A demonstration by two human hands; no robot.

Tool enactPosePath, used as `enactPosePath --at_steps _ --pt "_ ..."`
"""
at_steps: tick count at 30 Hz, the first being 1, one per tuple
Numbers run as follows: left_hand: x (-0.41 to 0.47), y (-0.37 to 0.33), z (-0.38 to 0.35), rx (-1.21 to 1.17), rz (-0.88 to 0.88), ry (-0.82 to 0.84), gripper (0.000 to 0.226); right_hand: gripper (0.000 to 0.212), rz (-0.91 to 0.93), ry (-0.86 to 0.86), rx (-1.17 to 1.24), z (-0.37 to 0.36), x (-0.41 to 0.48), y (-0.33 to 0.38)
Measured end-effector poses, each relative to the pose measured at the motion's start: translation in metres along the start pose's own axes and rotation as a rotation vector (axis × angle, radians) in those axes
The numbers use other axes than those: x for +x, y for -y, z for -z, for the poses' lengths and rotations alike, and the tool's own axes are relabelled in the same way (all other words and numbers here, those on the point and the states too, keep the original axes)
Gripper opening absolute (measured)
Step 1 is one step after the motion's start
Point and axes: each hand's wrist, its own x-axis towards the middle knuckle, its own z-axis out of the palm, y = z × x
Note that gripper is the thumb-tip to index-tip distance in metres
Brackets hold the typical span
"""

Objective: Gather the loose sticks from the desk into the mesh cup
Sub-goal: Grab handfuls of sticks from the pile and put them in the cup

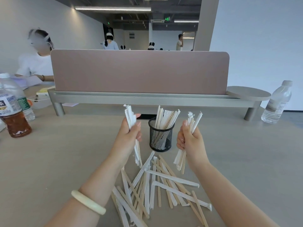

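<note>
A black mesh cup (161, 138) stands upright on the desk between my two hands, with several sticks standing in it. My left hand (129, 135) is raised left of the cup, closed around a bundle of paper-wrapped sticks (131, 115). Right of the cup, my right hand (190, 140) grips a second bundle of sticks (194, 122) held upright. A loose pile of wooden and paper-wrapped sticks (157, 185) lies scattered on the desk in front of the cup, between my forearms.
A pink divider panel (139, 71) on a grey raised shelf (147, 99) runs across the back of the desk. Two bottles (13, 112) stand at the left and a clear water bottle (277, 102) at the right. A person sits behind the divider at the left.
</note>
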Motion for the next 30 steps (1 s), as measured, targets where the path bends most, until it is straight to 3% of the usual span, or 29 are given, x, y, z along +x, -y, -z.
enactPosePath --at_steps 2,6,13,17,20,26,30 --pt "0.000 -0.002 -0.002 -0.108 -0.033 -0.090 0.007 0.036 -0.005 -0.018 -0.001 0.000 -0.001 0.000" --pt "0.000 0.002 -0.004 -0.243 0.031 -0.160 0.033 0.046 -0.070 -0.033 -0.032 -0.001 -0.003 0.000" --pt "-0.005 0.025 -0.003 -0.066 0.112 -0.034 0.044 0.052 -0.134 -0.024 -0.154 -0.001 -0.006 -0.024" --pt "-0.005 0.020 -0.007 -0.057 0.133 -0.041 0.044 0.038 -0.143 0.011 -0.053 -0.004 -0.004 -0.015" --pt "0.000 0.015 -0.007 -0.119 0.096 -0.057 0.046 0.039 -0.135 0.011 -0.014 -0.004 -0.002 -0.011" --pt "-0.005 0.032 -0.003 -0.004 0.117 0.020 0.035 0.046 -0.130 0.001 -0.184 0.000 -0.004 -0.020" --pt "-0.002 0.035 0.000 0.035 0.177 0.065 0.046 0.024 -0.152 0.033 -0.148 0.003 0.000 -0.021"
